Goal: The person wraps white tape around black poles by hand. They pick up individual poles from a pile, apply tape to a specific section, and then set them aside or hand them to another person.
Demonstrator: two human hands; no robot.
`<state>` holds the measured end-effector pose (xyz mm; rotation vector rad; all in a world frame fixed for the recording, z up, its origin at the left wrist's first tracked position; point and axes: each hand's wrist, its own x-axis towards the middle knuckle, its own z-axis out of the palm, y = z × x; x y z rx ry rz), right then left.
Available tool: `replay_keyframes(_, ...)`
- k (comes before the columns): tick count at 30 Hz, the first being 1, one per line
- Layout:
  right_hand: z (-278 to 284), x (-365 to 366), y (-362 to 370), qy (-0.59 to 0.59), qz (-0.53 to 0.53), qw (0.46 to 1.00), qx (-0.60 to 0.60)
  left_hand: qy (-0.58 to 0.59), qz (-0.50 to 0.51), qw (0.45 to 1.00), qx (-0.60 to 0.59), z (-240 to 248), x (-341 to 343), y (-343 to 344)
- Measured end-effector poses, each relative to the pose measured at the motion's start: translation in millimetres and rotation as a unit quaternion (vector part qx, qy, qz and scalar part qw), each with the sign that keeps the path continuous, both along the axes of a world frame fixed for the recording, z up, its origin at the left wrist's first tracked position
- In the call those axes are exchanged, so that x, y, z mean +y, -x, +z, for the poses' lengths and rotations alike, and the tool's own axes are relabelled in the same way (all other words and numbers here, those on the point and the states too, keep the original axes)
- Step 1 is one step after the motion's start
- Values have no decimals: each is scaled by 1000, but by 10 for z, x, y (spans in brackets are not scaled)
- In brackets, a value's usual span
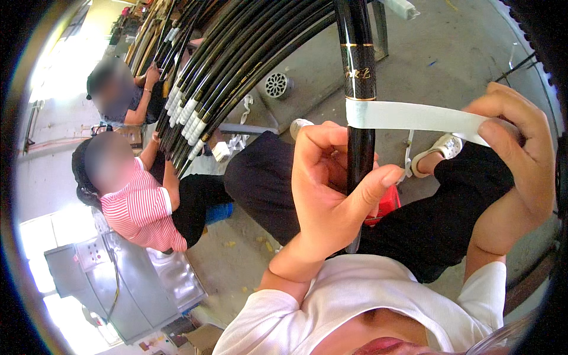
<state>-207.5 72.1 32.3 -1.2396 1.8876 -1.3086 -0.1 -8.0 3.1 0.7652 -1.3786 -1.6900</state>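
My left hand (331,195) has its grip clenched round the black rod (360,71), thumb and fingers wrapped on the shaft just below the tape. My right hand (515,148) pinches the white tape strip (414,116), pulled taut sideways from the rod. Tape end sits on the rod under a gold band. Rod runs upright over my lap. Bundle of black rods (236,65) upper left, two seated people near it.
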Motion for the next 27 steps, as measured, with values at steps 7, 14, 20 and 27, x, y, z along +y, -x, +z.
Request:
replay_keyframes(7, 30, -24, 24, -29, 30, 999, -10, -76, -59, 991, 87, 30, -27, -56)
replay_keyframes(14, -60, -126, 1, -56, 47, 992, -106, -99, -147, 979, 97, 15, -90, -94)
replay_keyframes(20, -26, -129, -41, -59, 50, 992, -101, -154, -178, 962, 139, -70, -93, -149)
replay_keyframes(27, -86, -98, -230, 96, -7, 995, -3, -220, -127, 957, 143, -45, -89, -101)
